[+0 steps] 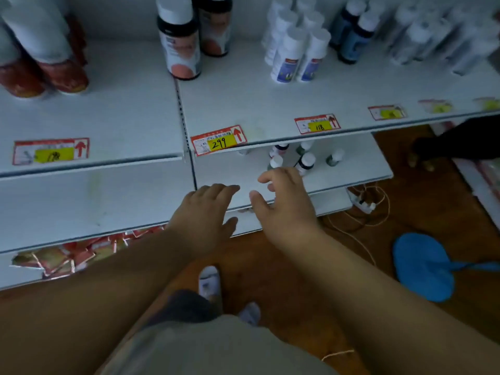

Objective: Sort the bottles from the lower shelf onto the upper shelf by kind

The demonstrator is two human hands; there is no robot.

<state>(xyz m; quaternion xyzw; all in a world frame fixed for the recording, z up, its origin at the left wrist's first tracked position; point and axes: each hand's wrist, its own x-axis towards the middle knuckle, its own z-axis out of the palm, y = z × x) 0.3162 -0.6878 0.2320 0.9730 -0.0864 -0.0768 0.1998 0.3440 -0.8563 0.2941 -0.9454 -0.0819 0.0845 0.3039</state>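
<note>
Several small white-capped bottles (pixel 305 159) stand on the lower shelf (pixel 359 163), partly hidden under the upper shelf (pixel 243 104). My right hand (pixel 284 201) is open with spread fingers just in front of them, touching none. My left hand (pixel 208 209) is open and empty at the lower shelf's front edge. On the upper shelf stand groups by kind: two dark bottles with orange labels (pixel 181 41), white bottles with blue labels (pixel 295 50), dark blue bottles (pixel 354 33), blurred white bottles (pixel 433 39) at right, and red-bottomed bottles (pixel 46 55) at left.
Price tags (pixel 219 140) line the upper shelf's front edge. Red packets (pixel 75 255) lie on a lower level at left. On the wooden floor are a white power strip with cords (pixel 364 204), a blue flat object (pixel 422 266), and another person's dark-clothed foot (pixel 433 150).
</note>
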